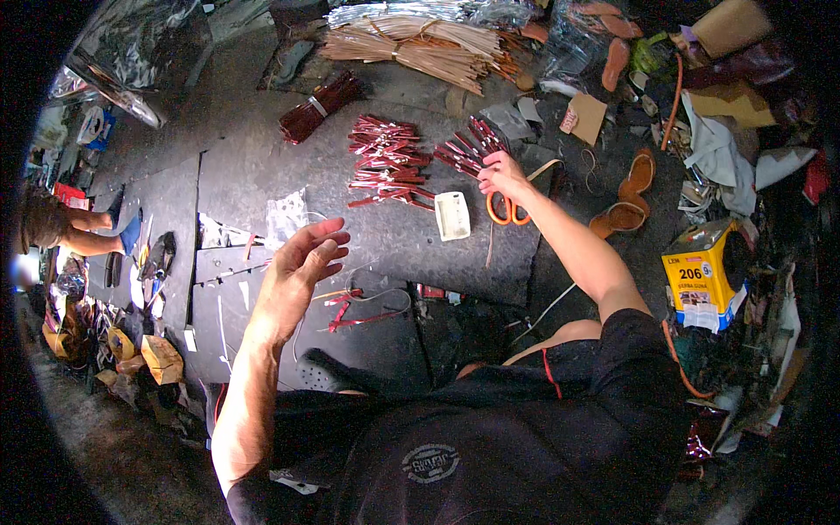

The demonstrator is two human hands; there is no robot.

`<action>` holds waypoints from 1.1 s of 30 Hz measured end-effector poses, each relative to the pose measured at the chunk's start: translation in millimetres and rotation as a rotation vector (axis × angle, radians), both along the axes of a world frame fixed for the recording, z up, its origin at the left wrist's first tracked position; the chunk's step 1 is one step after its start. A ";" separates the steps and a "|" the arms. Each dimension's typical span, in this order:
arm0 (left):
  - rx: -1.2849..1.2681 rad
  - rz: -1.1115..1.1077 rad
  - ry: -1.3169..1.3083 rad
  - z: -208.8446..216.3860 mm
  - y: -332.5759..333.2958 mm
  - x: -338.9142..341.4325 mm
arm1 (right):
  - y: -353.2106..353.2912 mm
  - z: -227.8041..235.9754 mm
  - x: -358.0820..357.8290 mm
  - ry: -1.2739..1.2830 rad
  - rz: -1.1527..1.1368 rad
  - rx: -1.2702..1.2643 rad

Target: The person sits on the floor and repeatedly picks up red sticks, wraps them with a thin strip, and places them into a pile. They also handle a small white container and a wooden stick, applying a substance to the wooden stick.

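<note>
Head view: right hand point(501, 172) reaches far, fingers narrowed on red strips point(468, 149) beside orange scissors point(506, 210) — a brushing wrist could scatter them; left hand point(302, 262) hovers wide, empty.

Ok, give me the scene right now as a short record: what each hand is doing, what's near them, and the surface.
left hand: raised, open, fingers spread, holding nothing
right hand: reaching to the red strips; whether it grips one cannot be told
scissors: orange handles, lying just under the right hand
white box: small, on the mat beside the scissors
red strip pile: spread across the middle of the mat
mat: dark, on the floor
tan strips: bundled at the far edge
yellow can: off the mat, on the right
</note>
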State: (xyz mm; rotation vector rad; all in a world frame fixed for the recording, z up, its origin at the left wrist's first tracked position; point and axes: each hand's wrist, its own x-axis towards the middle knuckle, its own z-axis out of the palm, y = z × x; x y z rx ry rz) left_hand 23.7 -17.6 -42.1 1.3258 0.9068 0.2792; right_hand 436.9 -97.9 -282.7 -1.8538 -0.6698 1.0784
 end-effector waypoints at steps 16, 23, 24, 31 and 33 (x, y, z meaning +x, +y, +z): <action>0.064 -0.141 0.040 5.0 -2.9 0.9 | -83.6 -8.9 0.3 -0.671 0.041 -0.456; 0.127 -0.188 0.094 6.3 -0.8 -9.3 | -49.3 24.7 -31.6 -0.779 0.183 -0.111; 0.115 -0.174 0.086 6.8 -2.1 -7.1 | -37.1 34.4 -45.1 -0.534 0.284 -0.264; 0.134 -0.148 0.099 8.2 -2.0 -9.5 | -29.4 7.9 -83.1 -0.657 0.432 -0.212; 0.159 -0.159 0.100 7.0 -1.2 -12.1 | -34.0 7.4 -78.3 -0.722 0.383 -0.211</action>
